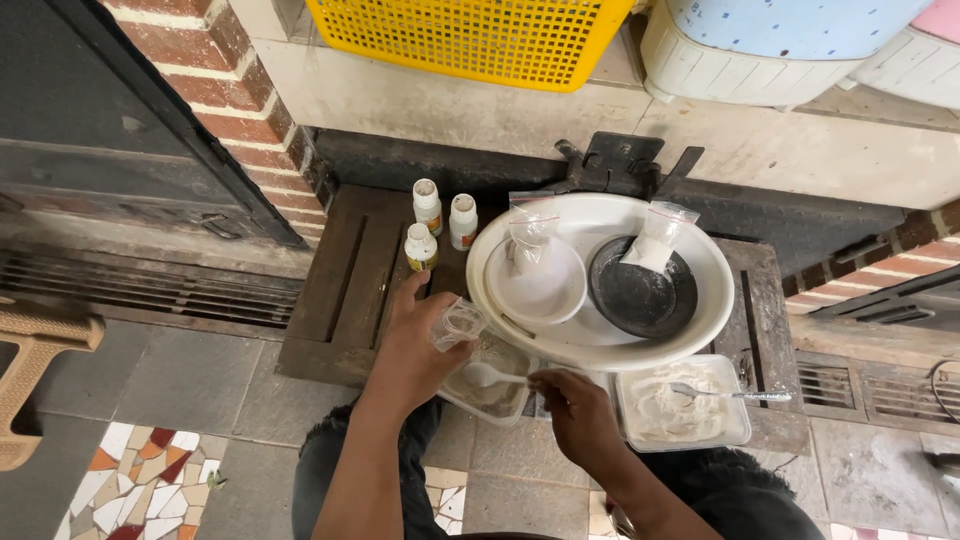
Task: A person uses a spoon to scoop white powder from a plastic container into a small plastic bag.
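Note:
My left hand (415, 345) holds a small clear plastic bag (458, 322), mouth open, above a clear plastic container (492, 395) of white powder. My right hand (572, 408) grips the handle of a white plastic spoon (482, 374) whose bowl lies over that container, just under the bag. To the right stands a second clear container (683, 405) of white powder with a metal spoon (735, 396) resting in it.
A big white basin (600, 350) on a dark wooden stand holds a white bowl (540, 285) and a black dish (642, 295), each with a small powder bag. Three small white bottles (428, 206) stand left of it. A yellow crate (470, 35) sits on the ledge above.

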